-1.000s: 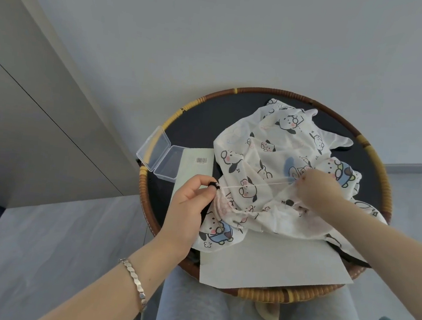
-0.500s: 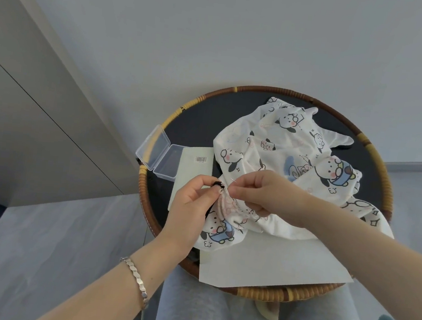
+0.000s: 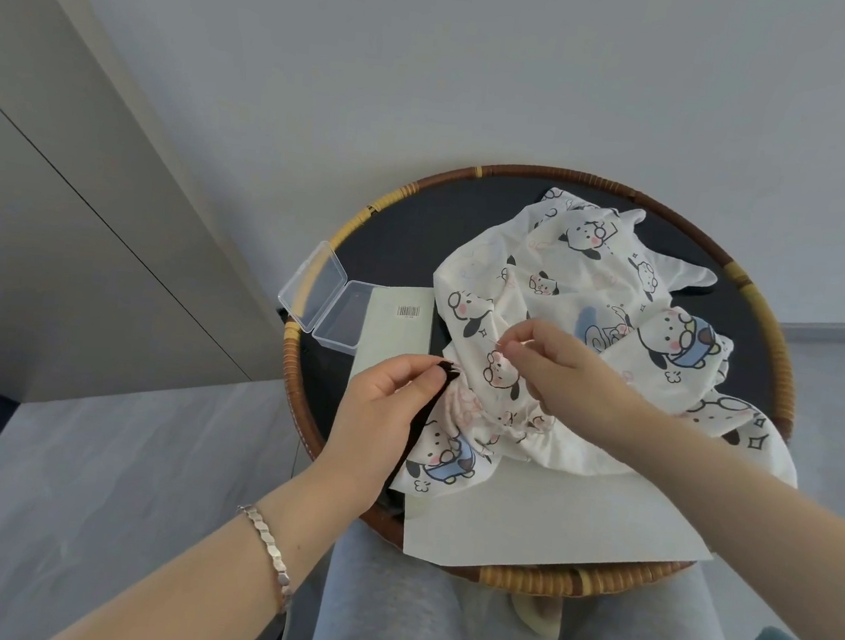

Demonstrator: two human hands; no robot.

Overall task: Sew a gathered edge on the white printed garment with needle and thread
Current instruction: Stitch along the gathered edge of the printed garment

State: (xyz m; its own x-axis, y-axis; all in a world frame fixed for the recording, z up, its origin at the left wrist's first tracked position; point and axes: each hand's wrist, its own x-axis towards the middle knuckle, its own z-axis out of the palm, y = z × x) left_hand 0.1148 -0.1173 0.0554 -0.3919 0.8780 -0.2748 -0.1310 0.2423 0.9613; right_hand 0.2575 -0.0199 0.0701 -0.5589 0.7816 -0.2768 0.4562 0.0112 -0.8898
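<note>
The left hand (image 3: 391, 409) is closed in a pinch, thumb and forefinger nipping the bunched edge of the white printed garment (image 3: 563, 287) together with the top of a black strip (image 3: 417, 430) that runs down under the palm. A silver bracelet (image 3: 268, 552) sits on that wrist. The right hand (image 3: 568, 367) is just beside it, thumb and forefinger closed on what looks like a fine needle (image 3: 499, 345) held right at the cloth; the thread is too thin to make out.

The garment lies crumpled across the middle and right of the round tray (image 3: 771, 322), its gathered edge toward the tray's near left. A white paper sheet (image 3: 555, 523) covers the tray's near side. A barcoded card (image 3: 398, 333) lies at the tray's left, and an open clear plastic box (image 3: 329, 305) sits over its left rim.
</note>
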